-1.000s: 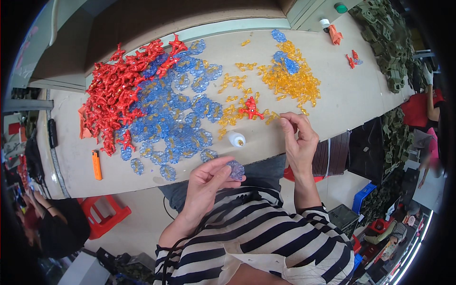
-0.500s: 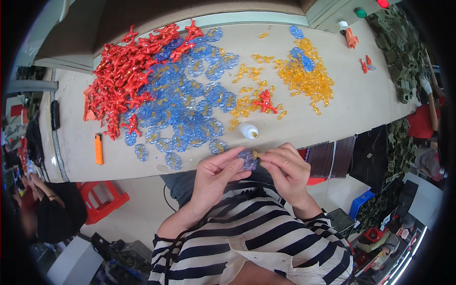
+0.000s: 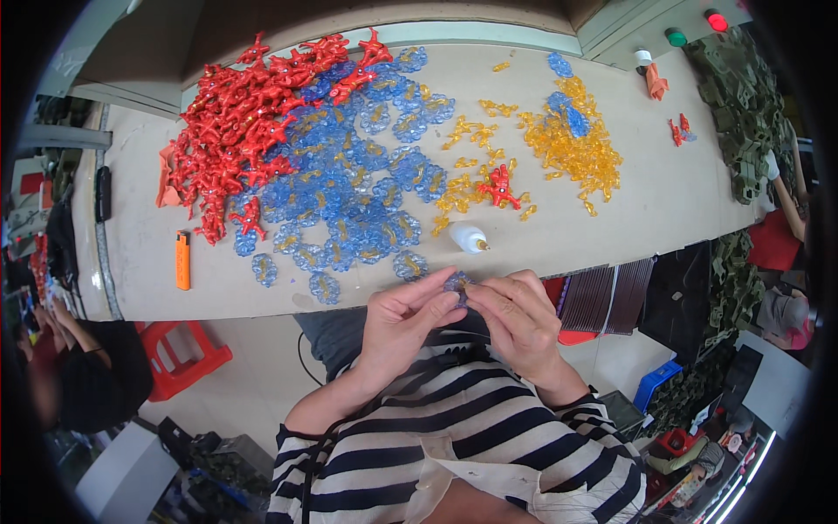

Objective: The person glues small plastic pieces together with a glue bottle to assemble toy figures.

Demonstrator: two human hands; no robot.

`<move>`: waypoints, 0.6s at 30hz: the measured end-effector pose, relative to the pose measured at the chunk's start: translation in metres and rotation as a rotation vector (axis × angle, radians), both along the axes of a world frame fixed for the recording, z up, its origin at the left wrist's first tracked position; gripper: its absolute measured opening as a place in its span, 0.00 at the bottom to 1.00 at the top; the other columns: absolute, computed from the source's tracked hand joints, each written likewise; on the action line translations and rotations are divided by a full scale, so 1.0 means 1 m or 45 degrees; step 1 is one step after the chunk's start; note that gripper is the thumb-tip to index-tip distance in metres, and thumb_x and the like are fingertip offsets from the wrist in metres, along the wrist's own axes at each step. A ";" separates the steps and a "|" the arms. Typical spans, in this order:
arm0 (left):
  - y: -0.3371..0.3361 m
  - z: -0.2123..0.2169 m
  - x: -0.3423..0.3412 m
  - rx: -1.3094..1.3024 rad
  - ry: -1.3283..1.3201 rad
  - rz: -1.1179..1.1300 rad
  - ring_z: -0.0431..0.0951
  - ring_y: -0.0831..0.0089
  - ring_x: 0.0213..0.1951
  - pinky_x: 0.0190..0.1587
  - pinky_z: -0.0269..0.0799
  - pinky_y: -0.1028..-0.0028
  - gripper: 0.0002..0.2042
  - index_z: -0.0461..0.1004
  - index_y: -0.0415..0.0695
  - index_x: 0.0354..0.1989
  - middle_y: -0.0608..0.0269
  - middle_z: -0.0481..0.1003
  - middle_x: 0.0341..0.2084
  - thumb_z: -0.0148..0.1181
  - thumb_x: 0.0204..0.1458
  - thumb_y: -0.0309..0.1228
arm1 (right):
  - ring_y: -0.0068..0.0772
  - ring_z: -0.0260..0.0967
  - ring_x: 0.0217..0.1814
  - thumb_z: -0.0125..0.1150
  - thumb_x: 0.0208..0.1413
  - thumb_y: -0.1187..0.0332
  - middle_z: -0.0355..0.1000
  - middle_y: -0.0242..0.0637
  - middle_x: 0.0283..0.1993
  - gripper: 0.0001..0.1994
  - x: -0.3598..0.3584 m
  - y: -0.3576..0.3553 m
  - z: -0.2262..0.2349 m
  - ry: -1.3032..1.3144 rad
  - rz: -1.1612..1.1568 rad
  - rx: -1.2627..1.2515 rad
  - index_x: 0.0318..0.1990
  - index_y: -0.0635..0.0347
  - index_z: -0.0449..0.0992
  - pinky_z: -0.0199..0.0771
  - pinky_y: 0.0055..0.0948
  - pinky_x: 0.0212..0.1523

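Just in front of the table's near edge, my left hand [image 3: 403, 330] pinches a translucent blue scalloped plastic piece [image 3: 455, 283] between thumb and fingers. The fingers of my right hand [image 3: 525, 327] are closed at the blue piece's right side, around a small translucent yellow plastic piece, now mostly hidden by the fingertips. Beyond my hands a white squeeze bottle [image 3: 469, 237] with a yellowish tip lies on its side. A wide spread of blue pieces [image 3: 349, 201], many with a yellow piece on them, covers the table's middle left.
Glossy red figures [image 3: 231, 131] are heaped at the far left. Loose yellow pieces [image 3: 572, 144] lie at the right, with a red figure [image 3: 499, 186] nearby. An orange lighter [image 3: 182, 260] rests near the left edge. A red stool [image 3: 183, 358] stands below, beside a person in black [image 3: 105, 371].
My right hand has moved left, bringing the yellow piece against the blue one. My left hand still holds the blue piece. The view has shifted slightly.
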State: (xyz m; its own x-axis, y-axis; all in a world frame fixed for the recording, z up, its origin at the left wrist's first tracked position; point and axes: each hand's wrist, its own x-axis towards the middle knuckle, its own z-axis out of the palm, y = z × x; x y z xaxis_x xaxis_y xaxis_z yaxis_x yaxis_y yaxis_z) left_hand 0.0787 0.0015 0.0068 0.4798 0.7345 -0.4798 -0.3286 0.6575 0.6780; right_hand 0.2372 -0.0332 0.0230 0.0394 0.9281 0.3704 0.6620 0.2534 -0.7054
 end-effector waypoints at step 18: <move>0.006 -0.003 -0.006 0.226 0.244 -0.077 0.78 0.73 0.35 0.42 0.76 0.76 0.12 0.72 0.33 0.46 0.55 0.77 0.35 0.53 0.52 0.18 | 0.35 0.65 0.29 0.69 0.30 0.79 0.71 0.37 0.30 0.17 0.005 0.004 -0.006 -0.023 0.118 0.025 0.34 0.64 0.79 0.67 0.27 0.26</move>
State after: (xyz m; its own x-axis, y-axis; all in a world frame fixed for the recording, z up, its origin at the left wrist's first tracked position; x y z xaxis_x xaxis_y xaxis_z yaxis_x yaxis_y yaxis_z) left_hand 0.0732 0.0071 0.0035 0.4385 0.7880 -0.4322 -0.1469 0.5373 0.8305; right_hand 0.2420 -0.0290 0.0174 -0.0530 0.9200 0.3882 0.6477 0.3275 -0.6879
